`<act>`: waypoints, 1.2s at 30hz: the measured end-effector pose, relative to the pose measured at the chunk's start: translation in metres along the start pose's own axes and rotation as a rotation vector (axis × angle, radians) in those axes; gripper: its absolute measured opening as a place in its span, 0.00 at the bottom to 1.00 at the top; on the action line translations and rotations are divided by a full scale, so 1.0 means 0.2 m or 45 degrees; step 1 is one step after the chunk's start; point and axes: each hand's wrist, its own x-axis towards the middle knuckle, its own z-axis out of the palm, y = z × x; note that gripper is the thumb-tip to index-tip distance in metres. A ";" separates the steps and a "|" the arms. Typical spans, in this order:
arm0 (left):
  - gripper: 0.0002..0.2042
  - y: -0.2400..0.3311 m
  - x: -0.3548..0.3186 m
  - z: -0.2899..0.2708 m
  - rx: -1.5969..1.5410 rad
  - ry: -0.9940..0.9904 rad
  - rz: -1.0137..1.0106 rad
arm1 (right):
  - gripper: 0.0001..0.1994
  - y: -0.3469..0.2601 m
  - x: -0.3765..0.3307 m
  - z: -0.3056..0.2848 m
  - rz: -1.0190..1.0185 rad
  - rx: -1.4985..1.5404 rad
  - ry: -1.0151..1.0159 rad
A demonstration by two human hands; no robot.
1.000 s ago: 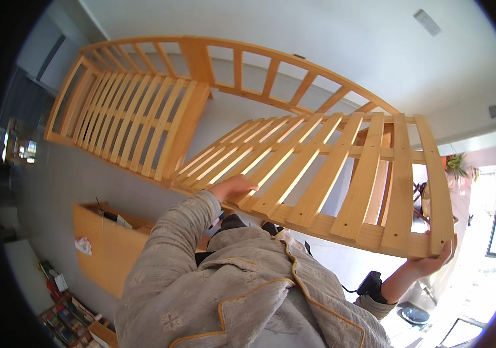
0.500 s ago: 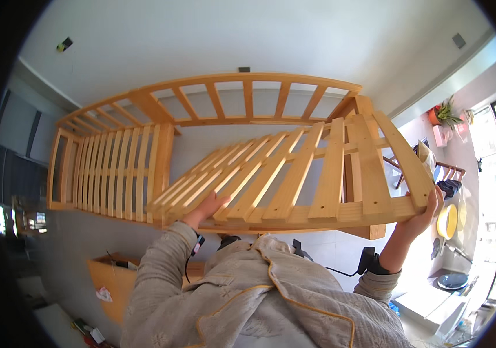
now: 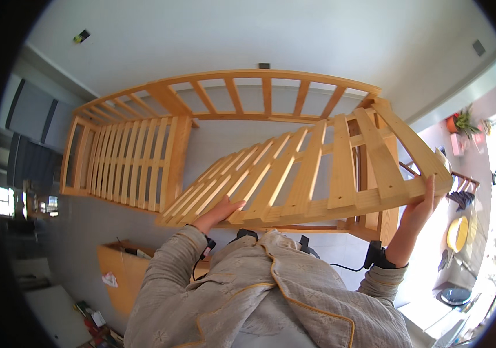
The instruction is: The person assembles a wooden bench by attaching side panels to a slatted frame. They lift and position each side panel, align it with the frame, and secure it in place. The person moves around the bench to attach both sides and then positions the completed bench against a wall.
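Holding the slatted panel [image 3: 342, 165] tilted over the right half of the wooden frame [image 3: 178, 156], pinched along its near edge by left hand [image 3: 219, 213] and right hand [image 3: 420, 213]. Could trap fingers against that frame if lowered lopsided, tbh

Smooth wooden slatted panel [image 3: 307, 174] and frame [image 3: 174, 162], matt cloth jacket [image 3: 312, 290], round yellow item [image 3: 458, 234] perhaps plastic

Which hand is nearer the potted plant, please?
Right: the right hand, gripping the slatted panel, is below-left of the potted plant; the left hand, also on the panel, is farther left.
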 end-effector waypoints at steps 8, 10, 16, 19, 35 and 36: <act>0.51 -0.21 0.21 -0.01 -0.036 -0.176 -0.037 | 0.27 0.05 -0.03 0.01 -0.178 -0.164 0.057; 0.51 -0.20 0.20 0.01 -0.077 -0.128 -0.077 | 0.30 0.06 -0.06 0.02 -0.208 -0.242 0.076; 0.45 -0.14 0.18 0.02 -0.120 -0.146 -0.094 | 0.25 0.07 -0.18 0.15 -0.723 -0.801 0.187; 0.39 -0.09 0.15 0.03 -0.202 -0.217 -0.071 | 0.18 0.14 -0.24 0.18 -1.036 -1.188 -0.147; 0.32 -0.43 0.38 0.39 -0.114 -0.503 0.058 | 0.43 1.04 -0.74 0.06 0.170 -1.908 -1.459; 0.32 -0.48 0.42 0.43 -0.123 -0.490 0.092 | 0.45 1.08 -0.74 0.06 0.272 -1.898 -1.419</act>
